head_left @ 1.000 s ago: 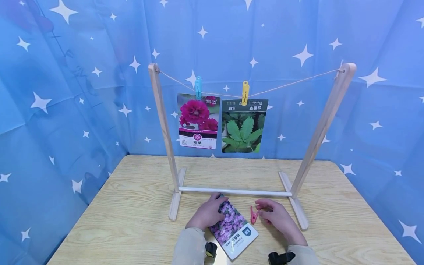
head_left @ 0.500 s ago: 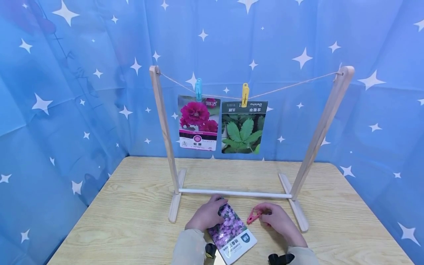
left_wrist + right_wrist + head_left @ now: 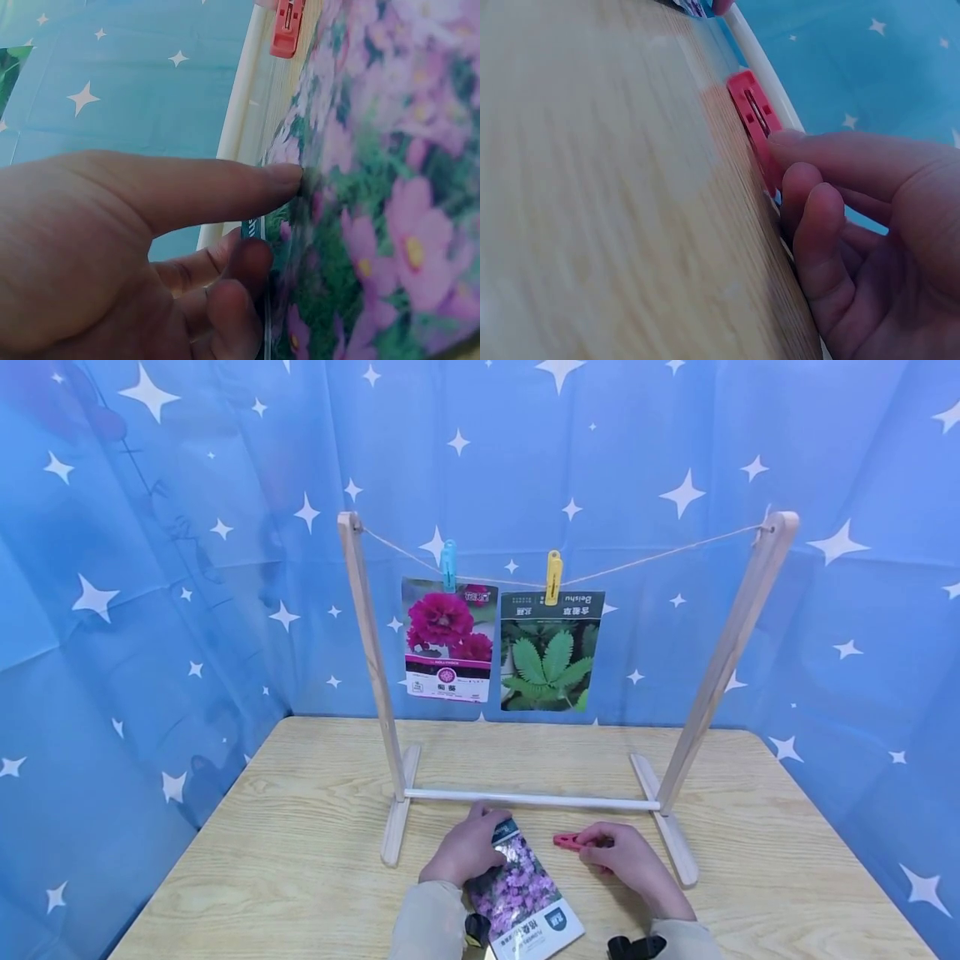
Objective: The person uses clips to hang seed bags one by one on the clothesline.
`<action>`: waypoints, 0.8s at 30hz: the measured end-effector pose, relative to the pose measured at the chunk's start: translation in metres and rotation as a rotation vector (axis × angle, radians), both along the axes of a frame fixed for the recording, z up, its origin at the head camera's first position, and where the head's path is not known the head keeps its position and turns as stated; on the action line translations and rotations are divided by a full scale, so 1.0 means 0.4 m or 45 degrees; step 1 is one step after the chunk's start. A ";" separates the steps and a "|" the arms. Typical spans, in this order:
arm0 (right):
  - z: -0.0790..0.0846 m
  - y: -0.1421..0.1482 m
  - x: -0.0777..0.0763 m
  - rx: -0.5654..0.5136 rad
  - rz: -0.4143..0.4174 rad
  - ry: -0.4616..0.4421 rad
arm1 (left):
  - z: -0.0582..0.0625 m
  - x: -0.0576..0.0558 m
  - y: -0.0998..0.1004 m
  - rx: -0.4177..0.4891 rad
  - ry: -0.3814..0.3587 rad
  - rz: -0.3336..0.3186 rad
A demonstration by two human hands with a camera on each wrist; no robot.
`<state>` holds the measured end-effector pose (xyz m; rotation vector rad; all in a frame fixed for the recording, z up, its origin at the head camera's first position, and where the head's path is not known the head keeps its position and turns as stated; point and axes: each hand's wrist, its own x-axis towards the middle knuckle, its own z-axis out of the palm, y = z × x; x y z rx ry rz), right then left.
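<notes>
My left hand (image 3: pixel 465 852) grips the left edge of a seed packet (image 3: pixel 525 889) printed with pink-purple flowers. In the left wrist view the thumb lies on the packet's front (image 3: pixel 405 247), while the other fingers curl at its edge. To the right, my right hand (image 3: pixel 628 858) pinches a red clothespin (image 3: pixel 566 841) between thumb and fingers, close over the table. The right wrist view shows the clothespin (image 3: pixel 751 112) lengthwise, its far end sticking out past the thumb. A gap of bare wood separates the clothespin from the packet.
Behind the hands stands a wooden rack with a white crossbar (image 3: pixel 525 798) and a string (image 3: pixel 660 557). A blue clothespin (image 3: pixel 448 566) holds a hollyhock packet (image 3: pixel 447 639) on it; a yellow clothespin (image 3: pixel 553 577) holds a green-leaf packet (image 3: pixel 551 652). A starry blue curtain (image 3: pixel 187 610) surrounds the table.
The red clothespin has turned from roughly upright to pointing left, now pinched in my right hand. The flower packet has shifted slightly toward me, uncovering more of its dark top edge.
</notes>
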<state>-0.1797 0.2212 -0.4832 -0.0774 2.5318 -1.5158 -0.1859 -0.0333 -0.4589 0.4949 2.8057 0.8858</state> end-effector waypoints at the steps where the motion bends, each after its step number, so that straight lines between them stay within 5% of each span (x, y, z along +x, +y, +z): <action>1: 0.000 -0.001 0.001 0.003 -0.002 -0.001 | -0.002 0.000 -0.001 0.002 -0.007 0.002; 9: 0.005 -0.001 0.006 0.026 -0.016 0.012 | -0.010 -0.002 0.001 0.050 -0.055 0.042; 24: -0.002 0.006 0.003 -0.028 -0.086 0.027 | -0.006 -0.008 -0.019 -0.040 0.108 -0.057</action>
